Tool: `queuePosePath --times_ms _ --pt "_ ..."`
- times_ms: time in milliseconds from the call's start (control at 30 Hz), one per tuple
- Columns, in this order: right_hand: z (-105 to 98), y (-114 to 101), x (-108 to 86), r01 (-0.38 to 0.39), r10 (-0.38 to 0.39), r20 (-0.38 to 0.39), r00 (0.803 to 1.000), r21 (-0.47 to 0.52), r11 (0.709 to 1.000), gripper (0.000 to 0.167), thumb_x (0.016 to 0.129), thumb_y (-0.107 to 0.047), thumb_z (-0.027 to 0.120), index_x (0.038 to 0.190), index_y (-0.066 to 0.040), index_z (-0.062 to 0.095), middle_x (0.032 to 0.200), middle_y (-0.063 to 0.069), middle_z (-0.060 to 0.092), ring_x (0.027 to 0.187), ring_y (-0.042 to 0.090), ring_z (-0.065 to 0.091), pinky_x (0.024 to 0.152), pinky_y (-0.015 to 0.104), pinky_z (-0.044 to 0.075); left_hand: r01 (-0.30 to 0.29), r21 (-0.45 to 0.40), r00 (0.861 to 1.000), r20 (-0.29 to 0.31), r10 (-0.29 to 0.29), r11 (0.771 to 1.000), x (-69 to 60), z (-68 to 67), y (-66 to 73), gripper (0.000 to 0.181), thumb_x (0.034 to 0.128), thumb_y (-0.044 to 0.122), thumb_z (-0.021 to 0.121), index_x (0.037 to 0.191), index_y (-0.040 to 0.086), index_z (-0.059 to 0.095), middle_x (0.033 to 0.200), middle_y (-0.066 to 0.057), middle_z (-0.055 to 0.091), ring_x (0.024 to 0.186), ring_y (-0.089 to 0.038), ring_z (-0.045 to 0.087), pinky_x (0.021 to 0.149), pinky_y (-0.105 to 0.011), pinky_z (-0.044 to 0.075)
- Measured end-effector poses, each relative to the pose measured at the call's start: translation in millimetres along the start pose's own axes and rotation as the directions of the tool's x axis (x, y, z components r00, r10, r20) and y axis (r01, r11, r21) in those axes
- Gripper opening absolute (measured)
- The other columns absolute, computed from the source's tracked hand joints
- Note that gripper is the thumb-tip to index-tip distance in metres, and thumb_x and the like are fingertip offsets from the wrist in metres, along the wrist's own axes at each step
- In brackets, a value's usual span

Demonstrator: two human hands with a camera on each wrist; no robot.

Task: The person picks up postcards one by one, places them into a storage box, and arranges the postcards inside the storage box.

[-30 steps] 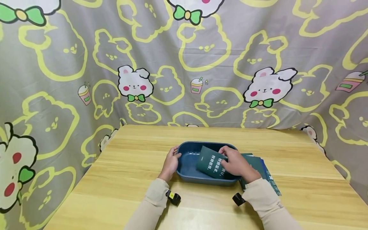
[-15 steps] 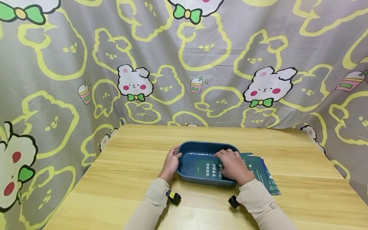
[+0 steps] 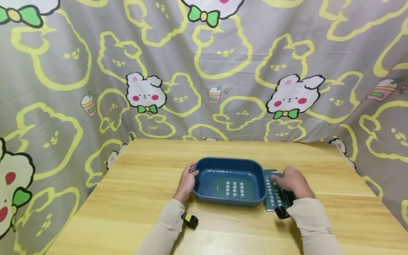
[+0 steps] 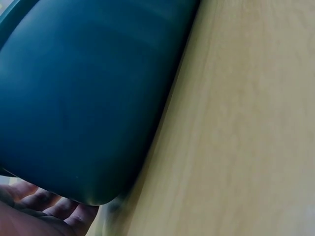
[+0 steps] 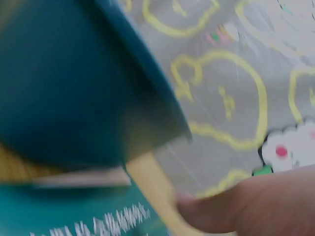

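A dark blue oval-cornered plastic tub point(image 3: 229, 204) sits on the wooden table. Flat on its floor lies a green card point(image 3: 234, 187) with white lettering. My left hand point(image 3: 187, 181) holds the tub's left end, thumb at the rim; the left wrist view has its fingers point(image 4: 59, 206) against the outer wall. To the tub's right lie several overlapping green cards point(image 3: 271, 193), partly covered by my right hand point(image 3: 294, 181). The right thumb point(image 5: 211, 211) is extended in the blurred right wrist view, and I see nothing pinched; its other fingers are mostly hidden.
Around the tub and cards spreads the light wood table point(image 3: 153, 166). A grey curtain point(image 3: 178, 46) with yellow outlines and white rabbits hangs behind the table and along both sides. A black wrist camera point(image 3: 282, 212) hangs beside the card pile.
The right hand laid a green card down in the tub and let go of it. It then moved right, out of the tub and over the card pile. The left hand stayed on the tub.
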State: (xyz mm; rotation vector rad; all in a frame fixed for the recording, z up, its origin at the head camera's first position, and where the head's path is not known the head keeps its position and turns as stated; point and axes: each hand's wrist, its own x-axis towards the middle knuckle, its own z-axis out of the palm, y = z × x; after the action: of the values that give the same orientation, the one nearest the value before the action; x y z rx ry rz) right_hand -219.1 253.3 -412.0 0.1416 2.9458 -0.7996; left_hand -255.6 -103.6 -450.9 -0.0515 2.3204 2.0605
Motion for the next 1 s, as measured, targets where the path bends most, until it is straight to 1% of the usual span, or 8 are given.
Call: queuePosePath --times_ms 67,167,333,500,567,700,900,1000 --pt "-1.7 8.8 -0.1 -0.059 0.063 0.098 0.993 -0.038 0.998 0.077 0.083 -0.050 0.071 0.109 0.020 0.052 0.092 0.029 0.054 0.084 0.040 0.053 0.072 0.047 0.047 -0.003 0.004 1.000 -0.004 0.003 1.000 -0.3 -1.3 -0.2 0.038 0.1009 0.010 0.042 0.138 0.005 0.046 0.135 -0.019 0.051 0.124 -0.036 0.048 0.104 -0.056 0.034" --pt "-1.5 16.3 1.3 -0.096 0.100 0.135 0.986 -0.037 0.995 0.085 0.072 -0.053 0.081 0.106 0.019 0.052 0.088 0.024 0.051 0.082 0.038 0.049 0.070 0.044 0.046 -0.011 0.006 1.000 -0.010 0.011 1.000 -0.5 -2.2 0.6 0.038 0.1009 0.011 0.042 0.138 0.005 0.045 0.135 -0.019 0.051 0.122 -0.037 0.048 0.103 -0.056 0.034" --pt "0.2 25.2 0.9 -0.147 0.128 0.148 0.981 0.123 0.981 0.059 0.076 -0.030 0.083 0.097 0.015 0.051 0.082 0.021 0.053 0.074 0.031 0.055 0.062 0.037 0.049 -0.013 0.002 1.000 -0.004 0.013 1.000 -0.8 -1.8 0.0 0.038 0.1011 0.011 0.042 0.138 0.004 0.045 0.135 -0.020 0.051 0.122 -0.037 0.048 0.102 -0.055 0.034" --pt "1.5 38.0 0.6 -0.196 0.136 0.172 0.976 0.403 0.894 0.037 0.083 -0.006 0.072 0.100 0.016 0.048 0.077 0.018 0.060 0.062 0.023 0.063 0.056 0.035 0.054 -0.005 0.003 1.000 0.000 0.005 1.000 -1.4 -2.0 -1.7 0.038 0.1016 0.012 0.042 0.139 0.004 0.044 0.136 -0.021 0.050 0.123 -0.037 0.047 0.102 -0.056 0.034" --pt "0.4 43.3 0.6 -0.186 0.123 0.160 0.979 0.482 0.856 0.034 0.085 -0.001 0.063 0.108 0.019 0.046 0.077 0.016 0.061 0.060 0.022 0.064 0.056 0.036 0.055 -0.001 0.004 1.000 -0.001 0.001 1.000 -1.0 -2.0 -2.0 0.038 0.1016 0.012 0.042 0.139 0.004 0.044 0.136 -0.020 0.050 0.123 -0.037 0.047 0.103 -0.056 0.033" --pt "-6.9 49.7 -1.0 -0.166 0.126 0.109 0.986 0.573 0.802 0.046 0.090 0.000 0.046 0.129 0.021 0.035 0.081 0.014 0.062 0.061 0.020 0.064 0.056 0.036 0.056 0.003 0.009 1.000 -0.003 -0.003 1.000 -1.1 -1.2 -1.3 0.037 0.1014 0.012 0.042 0.137 0.005 0.046 0.136 -0.020 0.050 0.124 -0.037 0.046 0.103 -0.056 0.033" --pt "-16.8 46.8 -3.9 -0.088 0.140 -0.031 0.990 0.642 0.762 0.054 0.094 -0.001 0.042 0.137 0.024 0.021 0.096 0.020 0.058 0.068 0.014 0.061 0.060 0.031 0.055 0.012 0.009 1.000 -0.007 -0.012 1.000 -2.3 -0.4 0.4 0.036 0.1011 0.012 0.042 0.136 0.007 0.047 0.135 -0.019 0.051 0.125 -0.036 0.046 0.104 -0.057 0.032" --pt "-19.3 42.6 -5.1 -0.098 0.184 -0.066 0.981 0.648 0.756 0.054 0.095 -0.002 0.043 0.139 0.020 0.021 0.105 0.025 0.054 0.069 0.013 0.061 0.060 0.032 0.055 0.017 0.009 1.000 -0.005 -0.017 1.000 -2.1 0.4 0.5 0.036 0.1010 0.012 0.042 0.136 0.007 0.047 0.135 -0.018 0.051 0.126 -0.035 0.045 0.105 -0.056 0.031"
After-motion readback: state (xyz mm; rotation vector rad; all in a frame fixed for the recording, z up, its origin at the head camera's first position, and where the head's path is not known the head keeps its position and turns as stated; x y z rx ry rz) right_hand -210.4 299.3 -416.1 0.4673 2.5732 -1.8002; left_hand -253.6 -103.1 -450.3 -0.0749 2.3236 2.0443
